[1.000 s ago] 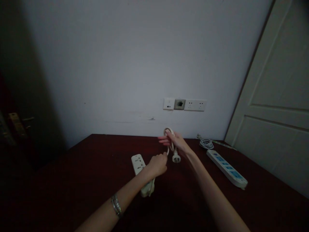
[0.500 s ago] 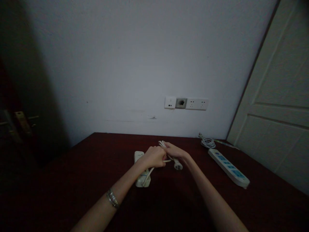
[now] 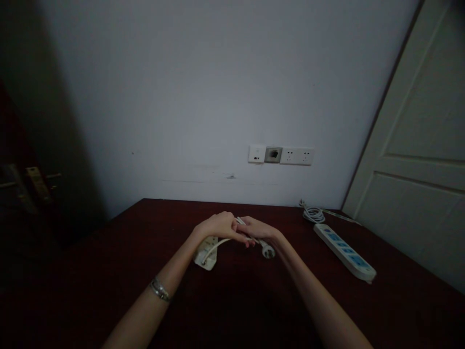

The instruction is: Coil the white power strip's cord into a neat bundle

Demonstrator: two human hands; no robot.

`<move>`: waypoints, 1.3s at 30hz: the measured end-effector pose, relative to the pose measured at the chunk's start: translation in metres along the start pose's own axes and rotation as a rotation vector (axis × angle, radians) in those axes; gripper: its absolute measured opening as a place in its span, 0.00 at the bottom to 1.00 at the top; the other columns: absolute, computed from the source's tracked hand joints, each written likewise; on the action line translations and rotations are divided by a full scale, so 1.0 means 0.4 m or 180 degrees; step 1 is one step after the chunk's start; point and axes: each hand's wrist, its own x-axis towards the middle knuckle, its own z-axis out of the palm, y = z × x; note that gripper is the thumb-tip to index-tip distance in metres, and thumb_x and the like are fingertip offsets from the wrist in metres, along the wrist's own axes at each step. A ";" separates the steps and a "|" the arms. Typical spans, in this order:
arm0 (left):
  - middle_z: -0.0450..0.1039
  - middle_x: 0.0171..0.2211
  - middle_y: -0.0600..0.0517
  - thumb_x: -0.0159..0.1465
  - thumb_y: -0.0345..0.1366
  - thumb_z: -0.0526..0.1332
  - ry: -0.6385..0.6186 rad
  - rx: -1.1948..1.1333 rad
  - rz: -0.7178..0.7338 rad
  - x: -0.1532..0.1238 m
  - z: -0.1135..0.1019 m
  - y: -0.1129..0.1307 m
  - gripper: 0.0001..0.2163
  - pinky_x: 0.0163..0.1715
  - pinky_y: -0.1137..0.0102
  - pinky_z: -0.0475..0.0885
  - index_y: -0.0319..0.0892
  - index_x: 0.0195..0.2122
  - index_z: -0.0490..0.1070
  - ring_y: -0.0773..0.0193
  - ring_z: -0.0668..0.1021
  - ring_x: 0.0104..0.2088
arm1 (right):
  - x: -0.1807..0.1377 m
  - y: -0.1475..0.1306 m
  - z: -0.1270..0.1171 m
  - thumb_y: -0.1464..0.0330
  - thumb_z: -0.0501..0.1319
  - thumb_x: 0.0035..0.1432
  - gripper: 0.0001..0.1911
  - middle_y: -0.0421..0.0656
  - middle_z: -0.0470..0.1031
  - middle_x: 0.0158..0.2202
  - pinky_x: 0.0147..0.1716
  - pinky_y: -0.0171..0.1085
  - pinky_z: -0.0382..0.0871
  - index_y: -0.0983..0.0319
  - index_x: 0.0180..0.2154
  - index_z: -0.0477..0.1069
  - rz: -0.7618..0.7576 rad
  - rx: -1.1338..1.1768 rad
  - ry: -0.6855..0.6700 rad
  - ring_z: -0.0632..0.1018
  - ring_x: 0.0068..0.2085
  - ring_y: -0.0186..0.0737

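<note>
Both hands meet over a dark red table around a white power cord (image 3: 220,242). My right hand (image 3: 257,228) is closed on the gathered loops, and the cord's plug (image 3: 268,250) sticks out below it. My left hand (image 3: 221,225) touches the right one, its thumb along the cord and its fingers curled behind, partly hidden. The cord runs back to a white power strip (image 3: 207,256), which lies under and behind my left wrist, partly covered by it.
On the right of the table (image 3: 174,213) lies a second power strip (image 3: 345,253) with blue sockets, its coiled cord (image 3: 313,214) behind it. Wall outlets (image 3: 297,156) sit above the table's back edge. A pale door (image 3: 417,160) stands at right.
My left hand has gone from a fist to a flatter reach over the cord beside my right hand. The near power strip has shifted left and tilted. My right hand has barely moved.
</note>
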 end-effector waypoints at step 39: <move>0.60 0.54 0.39 0.43 0.36 0.69 -0.0242 -0.1778 0.0374 -0.046 -0.083 -0.126 0.43 0.48 0.63 0.62 0.39 0.59 0.49 0.54 0.67 0.51 | -0.036 -0.046 -0.049 0.56 0.64 0.47 0.22 0.30 0.53 0.08 0.11 0.24 0.52 0.63 0.17 0.56 -0.0072 0.1706 0.0923 0.52 0.10 0.21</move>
